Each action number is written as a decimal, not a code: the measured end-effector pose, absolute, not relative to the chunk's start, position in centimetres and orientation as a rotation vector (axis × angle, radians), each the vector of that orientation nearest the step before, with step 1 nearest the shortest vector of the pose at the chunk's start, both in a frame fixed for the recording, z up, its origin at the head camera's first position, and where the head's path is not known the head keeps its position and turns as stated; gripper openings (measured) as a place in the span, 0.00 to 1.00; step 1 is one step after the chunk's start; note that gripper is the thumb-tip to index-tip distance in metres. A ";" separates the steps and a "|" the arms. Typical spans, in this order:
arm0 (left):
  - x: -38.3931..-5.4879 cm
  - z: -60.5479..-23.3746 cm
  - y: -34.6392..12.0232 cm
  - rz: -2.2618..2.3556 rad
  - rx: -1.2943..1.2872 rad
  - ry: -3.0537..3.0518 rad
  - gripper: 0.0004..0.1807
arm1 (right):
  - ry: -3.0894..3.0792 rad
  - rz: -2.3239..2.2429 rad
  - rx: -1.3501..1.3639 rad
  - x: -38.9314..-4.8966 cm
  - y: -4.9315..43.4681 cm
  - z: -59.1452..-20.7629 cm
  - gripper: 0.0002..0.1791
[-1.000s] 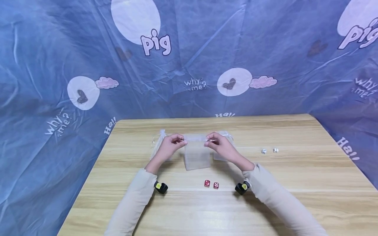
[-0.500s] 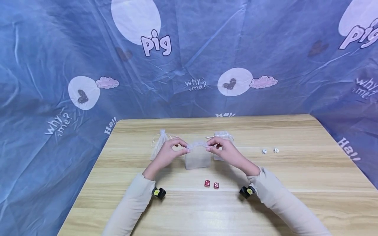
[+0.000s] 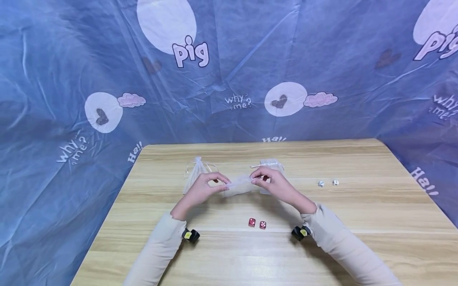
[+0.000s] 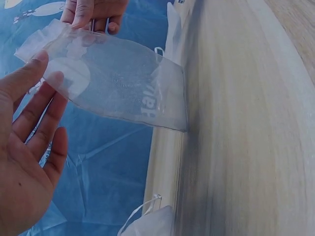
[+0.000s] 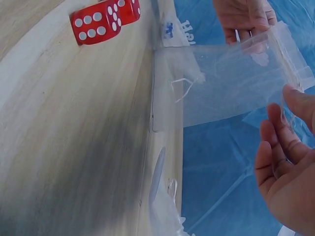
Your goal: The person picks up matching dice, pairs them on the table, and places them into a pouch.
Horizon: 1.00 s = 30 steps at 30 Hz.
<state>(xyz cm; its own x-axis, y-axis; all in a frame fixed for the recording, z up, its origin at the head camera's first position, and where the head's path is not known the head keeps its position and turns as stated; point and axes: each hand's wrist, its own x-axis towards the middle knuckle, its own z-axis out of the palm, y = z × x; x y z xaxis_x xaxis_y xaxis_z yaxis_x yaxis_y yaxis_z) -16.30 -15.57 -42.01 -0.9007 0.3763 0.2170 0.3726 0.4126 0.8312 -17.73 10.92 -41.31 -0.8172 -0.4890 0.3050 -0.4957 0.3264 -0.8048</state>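
A sheer white organza drawstring bag [image 3: 239, 190] is held up between my two hands, its gathered mouth stretched from side to side. My left hand [image 3: 204, 190] pinches one top corner between thumb and fingertips, and my right hand [image 3: 274, 186] pinches the other. In the left wrist view the bag [image 4: 118, 81] looks flat and see-through, its bottom edge close to the table. The right wrist view shows the drawstring running along the bag's [image 5: 221, 86] mouth near the right fingers. Two red dice, one [image 3: 252, 222] left of the other [image 3: 262, 225], lie on the table nearer my body.
Behind my left hand lies another organza bag [image 3: 196, 172] with its neck drawn in. A third bag [image 3: 271, 162] is partly hidden by my right hand. Two white dice, one [image 3: 321, 184] beside the other [image 3: 335, 182], lie farther right on the wooden table [image 3: 229, 258].
Both hands have brought the bag's mouth down and toward my body, so the bag's body looks shorter and tilted in the head view. The red and white dice stay where they were.
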 end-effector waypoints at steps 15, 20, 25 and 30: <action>-15.9 -41.7 -15.3 1.567 0.650 2.659 0.08 | -2.532 1.408 1.104 -17.6 10.9 -41.7 0.06; -16.0 -41.8 -15.0 1.545 0.709 2.648 0.10 | -2.534 1.391 1.126 -17.5 10.4 -41.9 0.07; -16.4 -41.9 -15.0 1.527 0.731 2.570 0.21 | -2.558 1.407 1.120 -17.4 10.0 -41.9 0.07; -16.8 -41.6 -14.9 1.466 0.755 2.479 0.34 | -2.576 1.447 1.109 -17.4 9.9 -42.0 0.08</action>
